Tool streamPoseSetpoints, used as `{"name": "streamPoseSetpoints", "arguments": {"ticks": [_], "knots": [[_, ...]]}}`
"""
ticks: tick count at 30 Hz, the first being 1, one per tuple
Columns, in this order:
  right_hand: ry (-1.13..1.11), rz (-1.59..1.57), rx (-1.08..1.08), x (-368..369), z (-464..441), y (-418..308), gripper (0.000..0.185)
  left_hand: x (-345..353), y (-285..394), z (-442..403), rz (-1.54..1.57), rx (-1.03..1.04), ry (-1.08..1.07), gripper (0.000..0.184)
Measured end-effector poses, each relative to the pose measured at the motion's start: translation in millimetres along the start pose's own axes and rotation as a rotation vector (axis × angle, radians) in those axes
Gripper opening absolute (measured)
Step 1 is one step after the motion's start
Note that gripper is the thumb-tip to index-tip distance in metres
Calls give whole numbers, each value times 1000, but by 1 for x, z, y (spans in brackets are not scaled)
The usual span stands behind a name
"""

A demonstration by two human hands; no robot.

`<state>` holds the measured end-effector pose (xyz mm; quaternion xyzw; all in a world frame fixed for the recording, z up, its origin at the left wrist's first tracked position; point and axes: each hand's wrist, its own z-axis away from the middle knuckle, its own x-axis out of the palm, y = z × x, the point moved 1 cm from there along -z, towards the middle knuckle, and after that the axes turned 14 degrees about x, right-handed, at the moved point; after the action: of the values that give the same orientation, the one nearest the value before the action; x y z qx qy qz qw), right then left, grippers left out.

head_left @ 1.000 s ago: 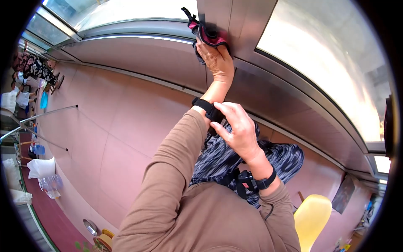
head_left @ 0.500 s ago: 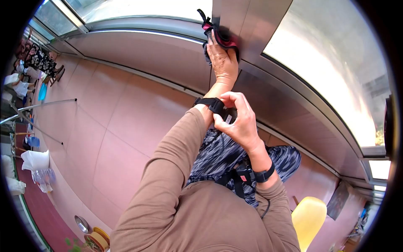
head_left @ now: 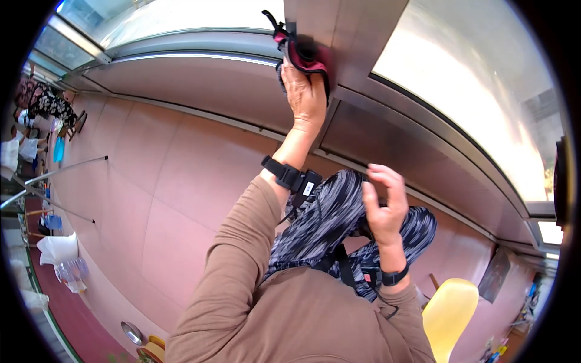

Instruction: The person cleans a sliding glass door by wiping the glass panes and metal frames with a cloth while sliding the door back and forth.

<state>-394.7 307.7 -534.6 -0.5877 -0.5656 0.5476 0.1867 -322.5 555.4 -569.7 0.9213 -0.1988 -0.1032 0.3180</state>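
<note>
My left hand (head_left: pixel 307 100) reaches up to the metal post (head_left: pixel 345 45) between the window panes and presses a red and black cloth (head_left: pixel 317 59) against it. Part of the cloth is hidden by the fingers. A black strap with a small box (head_left: pixel 310 183) is around my left wrist. My right hand (head_left: pixel 386 202) hangs over the patterned trousers (head_left: pixel 330 209), its fingers curved, thumb and fingers apart, with nothing visible between them. Another black strap (head_left: pixel 394 276) circles the right wrist.
A yellow chair (head_left: pixel 451 311) is at the lower right. Metal legs of a stand (head_left: pixel 66 166) reach over the pink floor on the left. Beyond them, a person in flowered clothes (head_left: pixel 54 104) is at the far left. A metal bowl (head_left: pixel 131 332) lies at the lower left.
My right hand has come away from the left wrist strap and moved right and down, its fingers now further apart. My left hand stays on the cloth at the post.
</note>
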Motion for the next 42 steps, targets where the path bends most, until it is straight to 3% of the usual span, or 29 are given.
{"name": "streamPoseSetpoints", "arguments": {"ticks": [3, 5, 6, 8, 10, 11, 12, 14, 16, 19, 21, 28, 31, 32, 34, 35, 36, 40, 42], "knots": [[259, 231, 97, -46, 19, 32, 26, 13, 11, -8, 95, -54, 110, 53], [370, 355, 173, -71, 33, 56, 26, 24, 5, -16, 258, -270, 353, 45], [404, 412, 219, -81, 40, 64, 27, 28, 15, -26, 261, -266, 339, 45], [460, 467, 301, -92, 53, 75, 27, 29, 44, -52, 437, -151, 513, 42], [423, 449, 309, -87, 54, 72, 28, 22, 44, -67, 278, 55, 313, 46], [414, 438, 318, -85, 53, 70, 28, 23, 51, -69, -31, 275, 319, 50], [424, 483, 313, -84, 50, 69, 27, 24, 44, -65, -44, 280, 319, 50], [429, 513, 297, -81, 46, 74, 25, 21, 17, -48, -288, 506, 285, 53], [453, 430, 346, -83, 51, 81, 25, 13, -10, -22, -403, 530, 218, 57], [434, 432, 296, -80, 51, 83, 23, 7, -30, 17, -385, 428, 170, 60], [428, 427, 305, -81, 50, 80, 23, 4, -39, 31, -537, 425, 27, 64], [475, 430, 300, -82, 58, 83, 20, 25, -27, 51, -467, 256, 113, 66], [465, 528, 235, -82, 58, 83, 19, 42, -14, 37, 108, -200, 547, 60], [472, 518, 224, -82, 58, 81, 19, 41, -15, 28, 113, -186, 553, 60], [458, 526, 242, -82, 59, 81, 18, 40, -16, 13, 154, -411, 581, 58], [451, 531, 236, -82, 59, 80, 18, 39, -17, 2, 114, -343, 654, 60], [445, 528, 238, -82, 59, 78, 18, 34, -11, -5, 107, -411, 609, 64], [450, 540, 234, -81, 57, 75, 17, 18, -38, -5, 21, -194, 589, 68], [449, 532, 247, -81, 55, 76, 16, 11, -59, -7, 209, -389, 668, 52]]}}
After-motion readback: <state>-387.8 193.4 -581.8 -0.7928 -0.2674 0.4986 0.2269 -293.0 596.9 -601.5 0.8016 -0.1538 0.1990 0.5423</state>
